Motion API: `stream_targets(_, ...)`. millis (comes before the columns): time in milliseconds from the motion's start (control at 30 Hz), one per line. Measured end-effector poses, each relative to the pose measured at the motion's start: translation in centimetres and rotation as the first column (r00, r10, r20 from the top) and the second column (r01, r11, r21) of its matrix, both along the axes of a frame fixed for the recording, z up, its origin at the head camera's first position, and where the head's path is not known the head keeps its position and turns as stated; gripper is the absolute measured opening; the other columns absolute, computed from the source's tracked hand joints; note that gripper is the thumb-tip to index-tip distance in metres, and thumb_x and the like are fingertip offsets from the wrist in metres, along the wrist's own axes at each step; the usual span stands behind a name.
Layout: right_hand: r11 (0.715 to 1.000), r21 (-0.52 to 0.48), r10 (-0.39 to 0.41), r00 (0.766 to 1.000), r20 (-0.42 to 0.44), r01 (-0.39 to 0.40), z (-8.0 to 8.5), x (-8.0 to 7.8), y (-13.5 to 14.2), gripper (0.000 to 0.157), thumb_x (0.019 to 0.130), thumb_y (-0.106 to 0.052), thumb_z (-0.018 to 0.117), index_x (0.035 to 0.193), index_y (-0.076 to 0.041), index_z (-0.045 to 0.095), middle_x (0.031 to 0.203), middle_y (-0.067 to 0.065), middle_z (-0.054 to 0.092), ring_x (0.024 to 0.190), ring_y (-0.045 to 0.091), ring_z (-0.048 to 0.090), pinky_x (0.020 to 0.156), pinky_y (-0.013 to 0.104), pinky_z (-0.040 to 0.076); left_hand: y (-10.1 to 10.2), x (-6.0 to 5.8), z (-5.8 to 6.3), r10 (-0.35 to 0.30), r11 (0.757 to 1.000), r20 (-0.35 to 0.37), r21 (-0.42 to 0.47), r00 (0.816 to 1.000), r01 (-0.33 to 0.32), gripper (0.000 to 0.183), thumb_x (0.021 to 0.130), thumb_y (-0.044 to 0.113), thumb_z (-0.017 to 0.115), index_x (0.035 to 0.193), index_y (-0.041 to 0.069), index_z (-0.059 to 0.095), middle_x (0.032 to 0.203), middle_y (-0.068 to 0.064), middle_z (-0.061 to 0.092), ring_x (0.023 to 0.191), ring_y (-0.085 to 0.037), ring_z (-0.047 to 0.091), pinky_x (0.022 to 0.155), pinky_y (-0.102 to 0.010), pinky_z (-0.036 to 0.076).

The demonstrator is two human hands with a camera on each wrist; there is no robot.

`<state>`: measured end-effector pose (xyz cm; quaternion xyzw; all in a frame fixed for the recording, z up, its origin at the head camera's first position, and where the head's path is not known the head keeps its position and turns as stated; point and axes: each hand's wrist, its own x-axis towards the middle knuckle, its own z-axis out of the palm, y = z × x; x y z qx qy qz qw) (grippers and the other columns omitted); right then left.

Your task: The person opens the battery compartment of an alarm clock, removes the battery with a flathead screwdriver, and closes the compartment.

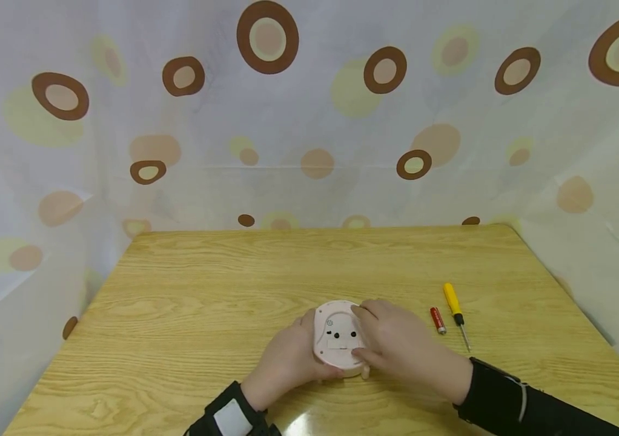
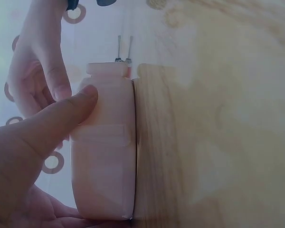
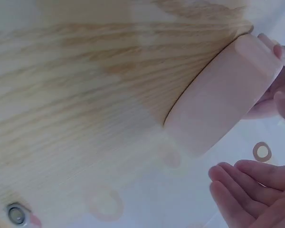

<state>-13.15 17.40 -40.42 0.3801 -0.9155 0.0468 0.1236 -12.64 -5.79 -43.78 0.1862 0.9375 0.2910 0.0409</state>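
A pale pink alarm clock (image 1: 337, 357) lies with its back facing up on the table, showing two dark knobs, speaker holes and a rectangular battery cover. My left hand (image 1: 290, 354) grips it around the left side, its thumb pressed on the rim in the left wrist view. Over the right part of the back is my right hand (image 1: 397, 333), thumb near the battery cover. Seen from the right wrist, the fingers (image 3: 256, 190) of that hand are loosely bent and stand apart from the clock's side (image 3: 218, 90). What the thumb touches is partly hidden.
To the right of the hands lie a red battery (image 1: 437, 321) and a screwdriver (image 1: 452, 300) with a yellow handle. The wooden table (image 1: 206, 272) ends at a patterned cloth (image 1: 287, 121) behind and at both sides.
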Motion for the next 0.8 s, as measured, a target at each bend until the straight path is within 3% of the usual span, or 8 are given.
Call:
stream_targets(233, 0.995, -0.001, -0.099, 0.983, 0.154, 0.101, -0.4, 0.1, 1.1, 0.089, 0.083, -0.055, 0.087, 0.141, 0.008, 0.061, 0.137, 0.021, 0.068, 0.122, 0.036, 0.069, 0.1, 0.049, 0.059, 0.0, 0.0, -0.2, -0.004, 1.0, 0.006, 0.008, 1.0, 0.004, 0.111, 0.062, 0.044, 0.103, 0.146, -0.004, 0.048, 0.123, -0.018, 0.071, 0.104, -0.029, 0.074, 0.083, -0.038, 0.061)
stream_targets(500, 0.987, 0.022, -0.156, 0.933, 0.326, 0.158, -0.8, 0.1, 1.4, 0.107, 0.076, -0.066, 0.088, 0.148, 0.007, 0.056, 0.138, 0.02, 0.068, 0.126, 0.037, 0.067, 0.102, 0.05, 0.058, 0.1, 0.1, -0.2, -0.008, 1.0, 0.021, 0.023, 1.0, 0.007, 0.112, 0.062, 0.043, 0.103, 0.147, -0.003, 0.048, 0.125, -0.018, 0.071, 0.108, -0.03, 0.073, 0.086, -0.04, 0.061)
stream_targets(633, 0.988, 0.011, -0.15, 0.928, 0.342, 0.155, -0.9, 0.0, 1.3, 0.107, 0.074, -0.061, 0.091, 0.147, 0.008, 0.056, 0.134, 0.02, 0.07, 0.123, 0.036, 0.068, 0.102, 0.049, 0.058, 0.0, 0.1, -0.1, -0.01, 1.0, 0.034, 0.028, 0.999, 0.009, 0.111, 0.064, 0.044, 0.102, 0.148, -0.003, 0.047, 0.127, -0.018, 0.071, 0.109, -0.029, 0.073, 0.087, -0.041, 0.06)
stream_targets(800, 0.989, -0.012, -0.136, 0.941, 0.309, 0.147, -1.1, -0.2, 1.2, 0.104, 0.072, -0.056, 0.094, 0.144, 0.01, 0.059, 0.128, 0.02, 0.072, 0.117, 0.034, 0.071, 0.099, 0.047, 0.059, 0.0, 0.0, -0.1, -0.013, 0.999, 0.031, 0.035, 0.999, 0.012, 0.11, 0.065, 0.043, 0.102, 0.148, -0.002, 0.046, 0.127, -0.018, 0.07, 0.11, -0.029, 0.073, 0.089, -0.042, 0.06)
